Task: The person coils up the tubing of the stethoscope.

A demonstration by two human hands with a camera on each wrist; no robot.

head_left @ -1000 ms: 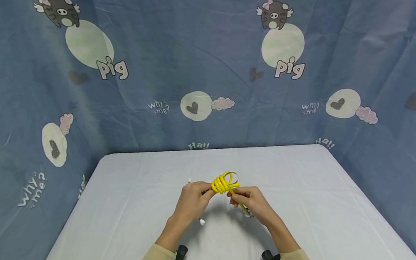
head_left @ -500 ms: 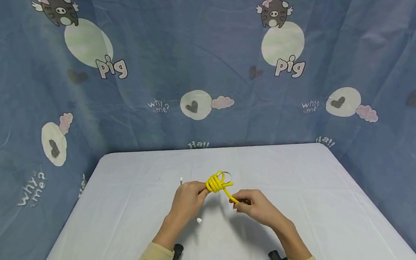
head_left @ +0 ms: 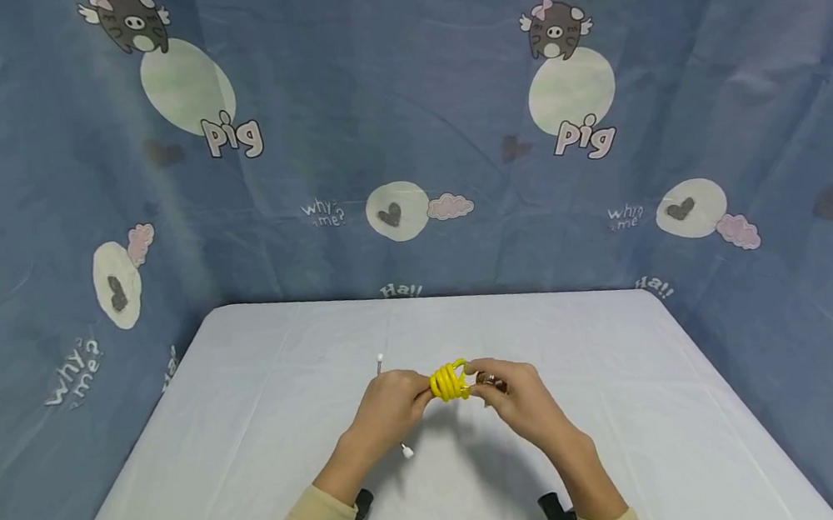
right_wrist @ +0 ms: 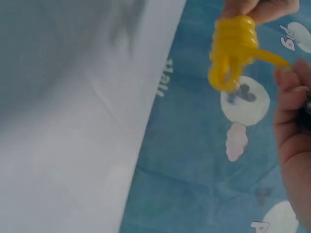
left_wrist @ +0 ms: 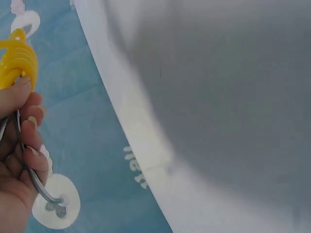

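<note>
My left hand pinches one end of a yellow cord coil, wound in several tight turns and held above the table. The same hand's fingers also close around a thin grey metal rod, whose white tip sticks out below. From the coil a yellow strand runs to my right hand, which pinches it between thumb and fingertips. A small loop hangs at the coil's free end. Inside the right fingers sits a dark thing with a metallic glint, mostly hidden.
A white cloth covers the table. Behind it hangs a blue printed curtain, which also runs down both sides. Black wrist-worn mounts show beside the sleeves.
My right hand first drew down and right along the strand, then came up beside the coil. The left hand shifted slightly left, then back right, still holding the coil.
</note>
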